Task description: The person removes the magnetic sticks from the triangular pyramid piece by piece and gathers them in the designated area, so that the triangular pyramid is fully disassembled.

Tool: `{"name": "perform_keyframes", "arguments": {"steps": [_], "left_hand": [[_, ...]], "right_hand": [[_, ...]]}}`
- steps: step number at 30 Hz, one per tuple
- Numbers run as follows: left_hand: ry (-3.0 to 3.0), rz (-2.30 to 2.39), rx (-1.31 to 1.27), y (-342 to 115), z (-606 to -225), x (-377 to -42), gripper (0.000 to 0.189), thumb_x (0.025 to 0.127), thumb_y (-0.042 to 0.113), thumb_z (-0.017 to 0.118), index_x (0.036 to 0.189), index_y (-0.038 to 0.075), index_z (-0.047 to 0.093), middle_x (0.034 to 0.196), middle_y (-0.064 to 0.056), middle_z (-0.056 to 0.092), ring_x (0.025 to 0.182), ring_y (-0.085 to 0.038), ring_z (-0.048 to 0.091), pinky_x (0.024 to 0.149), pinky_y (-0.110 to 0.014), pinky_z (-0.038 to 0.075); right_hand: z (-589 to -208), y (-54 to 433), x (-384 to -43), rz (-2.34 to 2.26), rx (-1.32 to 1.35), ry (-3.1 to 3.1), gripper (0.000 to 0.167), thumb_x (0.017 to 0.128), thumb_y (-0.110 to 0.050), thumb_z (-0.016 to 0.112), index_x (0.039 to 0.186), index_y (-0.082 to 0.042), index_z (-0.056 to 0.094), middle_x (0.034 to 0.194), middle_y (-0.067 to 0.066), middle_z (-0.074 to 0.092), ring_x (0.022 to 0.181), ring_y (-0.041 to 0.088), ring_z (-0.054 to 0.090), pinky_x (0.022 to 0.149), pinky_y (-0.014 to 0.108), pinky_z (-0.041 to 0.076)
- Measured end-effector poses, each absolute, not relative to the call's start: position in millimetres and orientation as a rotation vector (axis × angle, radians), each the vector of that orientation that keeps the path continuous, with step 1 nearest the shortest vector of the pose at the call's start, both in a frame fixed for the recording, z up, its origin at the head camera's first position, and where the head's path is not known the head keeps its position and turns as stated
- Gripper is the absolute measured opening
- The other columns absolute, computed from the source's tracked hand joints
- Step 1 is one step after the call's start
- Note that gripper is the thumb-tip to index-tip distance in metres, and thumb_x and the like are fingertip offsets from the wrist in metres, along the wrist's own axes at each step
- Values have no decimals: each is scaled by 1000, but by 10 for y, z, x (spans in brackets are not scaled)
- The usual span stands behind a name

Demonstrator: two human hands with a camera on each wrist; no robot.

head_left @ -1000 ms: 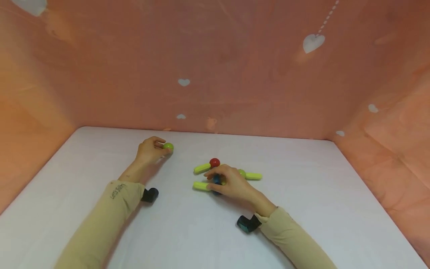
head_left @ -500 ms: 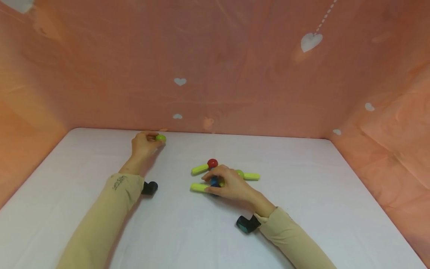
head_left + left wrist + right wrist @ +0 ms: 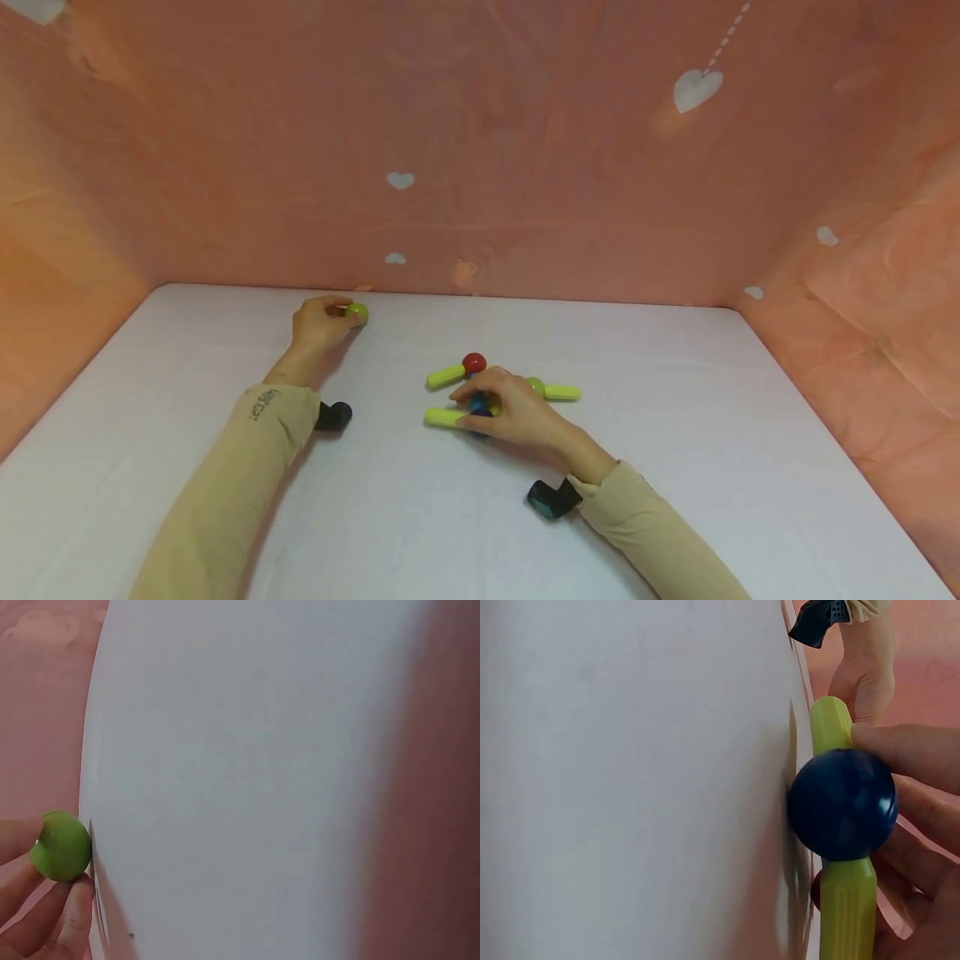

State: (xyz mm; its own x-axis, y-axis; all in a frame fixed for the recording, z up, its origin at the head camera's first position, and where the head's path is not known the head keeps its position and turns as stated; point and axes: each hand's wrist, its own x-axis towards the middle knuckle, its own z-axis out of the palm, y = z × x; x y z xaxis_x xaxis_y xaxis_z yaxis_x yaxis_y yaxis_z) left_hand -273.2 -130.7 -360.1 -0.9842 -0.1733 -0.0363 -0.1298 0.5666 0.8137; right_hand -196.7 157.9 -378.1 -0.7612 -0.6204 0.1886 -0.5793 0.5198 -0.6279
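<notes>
Near the back left of the table, my left hand (image 3: 318, 323) pinches a green ball (image 3: 64, 847) between thumb and fingertips. At the middle, my right hand (image 3: 521, 408) holds a construction of yellow-green sticks and coloured balls. Its thumb presses a stick (image 3: 830, 720) right beside a dark blue ball (image 3: 844, 802), and the other fingers curl behind. Another stick (image 3: 847, 907) runs from that ball's other side. Beyond the hand lie a red ball (image 3: 474, 363) with a stick (image 3: 446, 377), and a light green ball (image 3: 536, 387) with a stick (image 3: 562, 392). The hand hides the construction's centre.
A white table (image 3: 405, 517) spreads under both hands. Orange cloth (image 3: 555, 167) with pale hearts hangs along its back and sides. A black wrist camera (image 3: 333, 417) is on the left wrist, another black camera (image 3: 553, 500) on the right.
My left hand has carried the green ball farther back and slightly left, mostly in the first half second. The right hand keeps its hold, and the construction stays put.
</notes>
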Motion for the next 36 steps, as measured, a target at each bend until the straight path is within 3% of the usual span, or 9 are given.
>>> {"name": "perform_keyframes", "arguments": {"steps": [28, 36], "left_hand": [[-2816, -1395, 224, -1361, -3588, -2706, 51, 90, 12, 61, 135, -7, 47, 127, -30, 55, 119, -41, 52, 106, -46, 38], [-3010, -1347, 108, -1438, -3541, -2576, 59, 91, 20, 61, 139, -8, 39, 135, -30, 48, 125, -43, 45, 106, -49, 37]], "right_hand": [[-3769, 1567, -1942, -1099, -1056, 2665, 27, 82, -20, 76, 106, -10, 71, 103, 1, 66, 92, 16, 55, 80, 23, 44], [-3738, 1588, -1936, -1189, -962, 2670, 26, 82, -19, 76, 106, -10, 71, 101, 3, 68, 88, 18, 58, 80, 26, 49]]}}
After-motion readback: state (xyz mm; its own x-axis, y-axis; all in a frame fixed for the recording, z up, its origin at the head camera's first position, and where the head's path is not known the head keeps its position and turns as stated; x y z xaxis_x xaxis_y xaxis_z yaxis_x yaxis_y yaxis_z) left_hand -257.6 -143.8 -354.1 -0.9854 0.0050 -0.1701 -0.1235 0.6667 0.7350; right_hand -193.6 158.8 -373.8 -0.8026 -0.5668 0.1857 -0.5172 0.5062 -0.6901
